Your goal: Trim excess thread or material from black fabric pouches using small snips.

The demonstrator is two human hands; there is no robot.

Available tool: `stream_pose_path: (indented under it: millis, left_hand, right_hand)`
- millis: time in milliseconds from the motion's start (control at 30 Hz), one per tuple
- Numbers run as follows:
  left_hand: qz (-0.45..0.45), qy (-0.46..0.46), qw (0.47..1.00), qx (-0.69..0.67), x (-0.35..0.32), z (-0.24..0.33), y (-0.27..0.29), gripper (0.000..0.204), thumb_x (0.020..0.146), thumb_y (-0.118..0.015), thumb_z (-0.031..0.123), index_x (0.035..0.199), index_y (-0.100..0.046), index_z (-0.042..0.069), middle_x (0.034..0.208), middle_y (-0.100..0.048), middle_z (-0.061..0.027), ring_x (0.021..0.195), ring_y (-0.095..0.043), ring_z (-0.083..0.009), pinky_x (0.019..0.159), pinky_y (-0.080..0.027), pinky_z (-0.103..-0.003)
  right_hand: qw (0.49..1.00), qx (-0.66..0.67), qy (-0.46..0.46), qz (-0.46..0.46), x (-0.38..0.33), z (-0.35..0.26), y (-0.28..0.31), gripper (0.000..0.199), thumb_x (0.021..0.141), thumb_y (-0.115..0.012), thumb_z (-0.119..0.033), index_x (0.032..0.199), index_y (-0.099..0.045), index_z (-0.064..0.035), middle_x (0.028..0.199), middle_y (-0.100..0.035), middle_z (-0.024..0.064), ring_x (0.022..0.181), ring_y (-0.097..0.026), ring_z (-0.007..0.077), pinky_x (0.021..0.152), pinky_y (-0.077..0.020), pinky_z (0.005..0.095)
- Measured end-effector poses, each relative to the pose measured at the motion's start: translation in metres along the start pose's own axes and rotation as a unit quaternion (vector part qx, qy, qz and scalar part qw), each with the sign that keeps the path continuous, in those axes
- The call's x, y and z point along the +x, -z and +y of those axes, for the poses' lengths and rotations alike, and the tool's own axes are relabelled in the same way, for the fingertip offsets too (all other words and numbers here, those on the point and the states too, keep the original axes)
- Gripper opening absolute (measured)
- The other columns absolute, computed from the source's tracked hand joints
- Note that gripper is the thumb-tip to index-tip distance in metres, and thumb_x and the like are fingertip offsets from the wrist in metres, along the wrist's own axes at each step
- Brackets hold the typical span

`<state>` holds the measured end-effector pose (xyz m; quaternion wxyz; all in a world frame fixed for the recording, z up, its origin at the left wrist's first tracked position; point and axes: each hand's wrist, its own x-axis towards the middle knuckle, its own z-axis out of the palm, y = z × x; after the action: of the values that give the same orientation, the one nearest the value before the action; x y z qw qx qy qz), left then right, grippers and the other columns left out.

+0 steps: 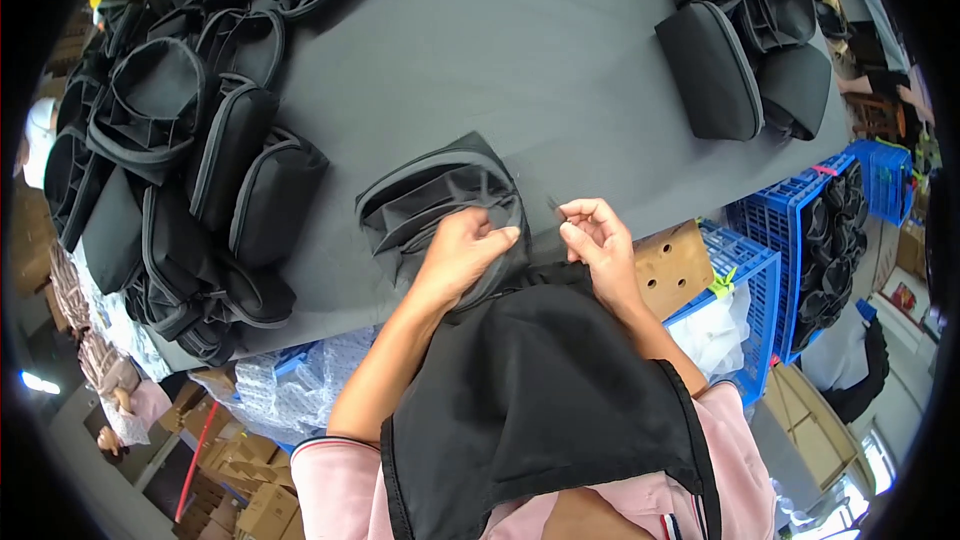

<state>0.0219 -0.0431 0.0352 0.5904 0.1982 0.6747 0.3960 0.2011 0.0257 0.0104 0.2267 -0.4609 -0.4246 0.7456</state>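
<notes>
An unzipped black fabric pouch (420, 195) lies at the table's near edge, its mouth facing me and its inner dividers showing. My left hand (465, 250) is closed on the pouch's near right side, fingers curled into the mouth and partly hidden, thumb pointing right. Just right of the pouch, my right hand (598, 238) is raised with thumb and forefinger pinched. A small, thin, dark pointed thing (555, 208) sticks out from that pinch toward the pouch; its kind is too blurred to make out.
Many black pouches (255, 195) are heaped on the left of the grey table (420, 50). More pouches (708, 70) stand at the far right. Beside the right edge are blue crates (770, 225) and a cardboard piece with holes (672, 270). Bubble wrap (300, 385) bulges below the near left edge.
</notes>
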Motion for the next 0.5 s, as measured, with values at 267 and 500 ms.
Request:
stream_pose_path:
  millis: [267, 500]
  left_hand:
    - [0.060, -0.016, 0.977, -0.205, -0.024, 0.002, 0.013, 0.037, 0.076, -0.065, 0.012, 0.053, -0.036, 0.011, 0.054, -0.035, 0.0079, 0.048, -0.028, -0.0015, 0.040, -0.020, -0.023]
    - [0.018, -0.015, 0.981, -0.191, -0.025, -0.015, 0.017, 0.044, 0.077, -0.063, 0.014, 0.046, -0.033, 0.012, 0.049, -0.032, 0.0085, 0.045, -0.024, -0.0017, 0.040, -0.015, -0.025]
  right_hand:
    - [0.986, -0.029, 0.086, -0.137, 0.002, -0.023, -0.020, 0.019, 0.082, -0.059, -0.001, 0.100, -0.055, 0.0023, 0.094, -0.046, 0.0027, 0.071, -0.051, 0.0060, 0.057, -0.0418, 0.0187]
    - [0.983, -0.069, 0.076, -0.150, 0.009, -0.028, -0.028, 0.017, 0.079, -0.063, 0.001, 0.095, -0.059, 0.0024, 0.090, -0.047, 0.0026, 0.077, -0.055, 0.0083, 0.070, -0.0452, 0.0210]
